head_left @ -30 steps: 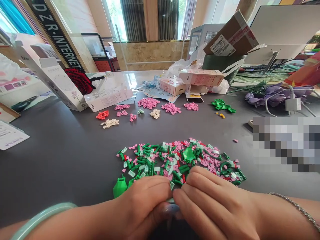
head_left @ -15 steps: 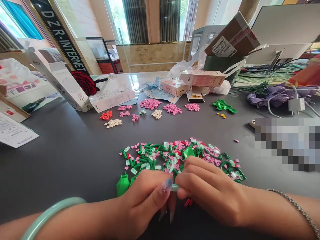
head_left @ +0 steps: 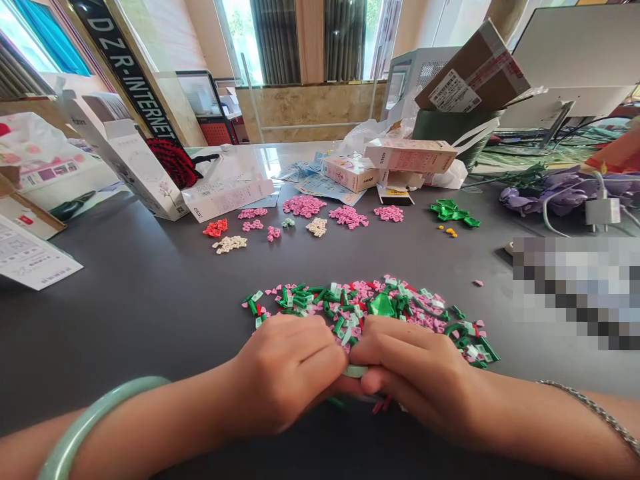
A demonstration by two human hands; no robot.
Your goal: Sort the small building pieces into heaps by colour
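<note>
My left hand [head_left: 285, 373] and right hand [head_left: 410, 373] are drawn close together in a narrow grip, holding a small pale green plastic brick piece [head_left: 356, 371] between my fingers. My fingers hide most of it, so I can't tell its full shape or whether it's joined to anything. A small red plastic piece [head_left: 381, 405] shows just below my right fingers, but I can't tell if I'm holding it or if it's only lying there. Both hands rest at the near side of the dark grey worktop [head_left: 125, 320], right against a mixed heap of small green, pink and red plastic pieces [head_left: 320, 300], with a larger glossy green leaf-shaped piece [head_left: 383, 305] near its middle. My jade-green bangle [head_left: 100, 413] and the silver chain bracelet [head_left: 590, 413] on my right wrist hang close to the surface and could catch loose bits. The biggest risk, I'd judge, is a sideways slip: these pieces are tiny, so uneven finger pressure could flick one away. It could vanish into the heap or roll off the near edge. Careless knuckles could also scatter the heap toward the sorted piles of pink pieces [head_left: 304, 206] farther along the worktop, mixing them up.
</note>
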